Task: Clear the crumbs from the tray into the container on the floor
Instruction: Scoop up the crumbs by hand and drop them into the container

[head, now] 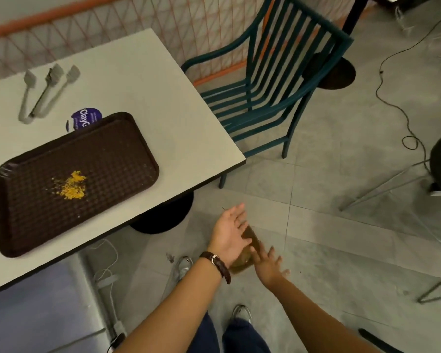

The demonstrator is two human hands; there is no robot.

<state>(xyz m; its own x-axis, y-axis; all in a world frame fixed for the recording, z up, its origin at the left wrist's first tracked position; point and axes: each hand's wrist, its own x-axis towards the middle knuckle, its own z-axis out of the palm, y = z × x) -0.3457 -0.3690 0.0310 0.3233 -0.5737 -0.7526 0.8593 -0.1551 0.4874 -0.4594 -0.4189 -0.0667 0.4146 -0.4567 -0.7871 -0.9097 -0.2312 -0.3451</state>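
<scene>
Both hands empty, fingers spread: left hand and right hand over the brownish translucent floor container. Yellow crumbs sit on the dark brown textured plastic tray; I'd tilt it low over the container.

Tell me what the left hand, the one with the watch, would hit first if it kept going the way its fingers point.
The left hand points up and right over the floor. Beyond its fingertips lies bare floor tile, then probably the teal chair; depth is unclear. The brown container sits under it, not ahead.
</scene>
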